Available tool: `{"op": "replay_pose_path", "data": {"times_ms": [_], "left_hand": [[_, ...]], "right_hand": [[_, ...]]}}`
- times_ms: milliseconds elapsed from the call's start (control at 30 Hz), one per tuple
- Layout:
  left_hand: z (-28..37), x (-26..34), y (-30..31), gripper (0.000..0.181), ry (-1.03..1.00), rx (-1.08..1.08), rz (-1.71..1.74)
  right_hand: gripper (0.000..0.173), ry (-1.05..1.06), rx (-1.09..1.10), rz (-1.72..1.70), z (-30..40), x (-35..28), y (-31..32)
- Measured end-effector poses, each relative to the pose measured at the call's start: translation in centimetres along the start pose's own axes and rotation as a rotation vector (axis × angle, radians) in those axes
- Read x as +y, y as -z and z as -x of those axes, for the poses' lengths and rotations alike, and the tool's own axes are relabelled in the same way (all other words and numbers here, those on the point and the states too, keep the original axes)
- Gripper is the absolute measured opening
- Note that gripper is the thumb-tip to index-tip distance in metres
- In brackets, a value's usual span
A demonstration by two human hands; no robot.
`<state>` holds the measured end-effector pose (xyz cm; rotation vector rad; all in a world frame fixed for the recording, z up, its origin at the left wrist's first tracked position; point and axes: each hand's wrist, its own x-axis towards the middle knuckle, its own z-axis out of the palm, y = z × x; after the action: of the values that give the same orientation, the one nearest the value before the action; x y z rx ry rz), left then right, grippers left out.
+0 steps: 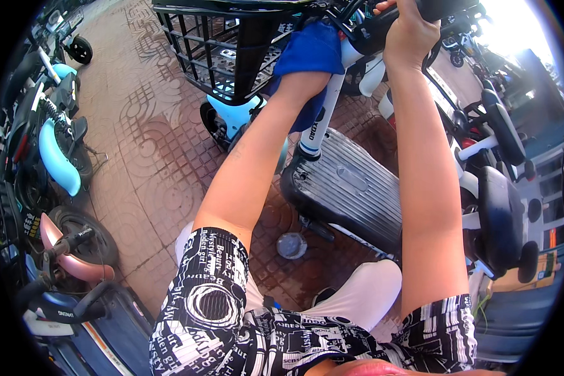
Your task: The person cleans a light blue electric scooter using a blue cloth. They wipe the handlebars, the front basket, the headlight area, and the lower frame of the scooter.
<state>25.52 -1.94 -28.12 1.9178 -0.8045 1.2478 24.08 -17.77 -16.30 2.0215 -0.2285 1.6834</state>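
Observation:
A blue cloth wraps my left hand, hiding its fingers, between a black basket and the white steering column of an electric scooter. More of the cloth hangs below my wrist, beside the column. My right hand is closed around a black part of the handlebar at the top. Under my arms lies the scooter's ribbed grey footboard with its black rim. Part of a light-blue front fender shows below the basket.
A small round container sits on the patterned brick paving near my knee. Parked scooters with a light-blue fender and a pink fender line the left. Black saddles of other scooters are close on the right.

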Motion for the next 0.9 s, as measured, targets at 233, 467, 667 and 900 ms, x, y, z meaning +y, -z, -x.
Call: {"op": "replay_pose_path", "data": {"times_ms": [233,467,667,900], "left_hand": [[10.0,5.1,-1.6,0.031,0.35,0.027,0.155],[12.0,6.1,-1.8,0.035,0.423,0.175,0.345],[8.5,4.5,1.9,0.032,0.468,0.019,0.532],[6.6,2.6,2.0,0.029,0.341,-0.02,0.513]], "right_hand": [[0.021,-0.571,0.105,-0.799,-1.0,-1.1,0.6],[0.013,-0.847,0.003,-1.746,-1.3,-1.5,2.4],[0.015,-0.761,-0.023,-1.705,-1.2,-1.8,2.7],[0.011,-0.797,0.047,-1.785,-0.9,-1.6,1.5]]}}
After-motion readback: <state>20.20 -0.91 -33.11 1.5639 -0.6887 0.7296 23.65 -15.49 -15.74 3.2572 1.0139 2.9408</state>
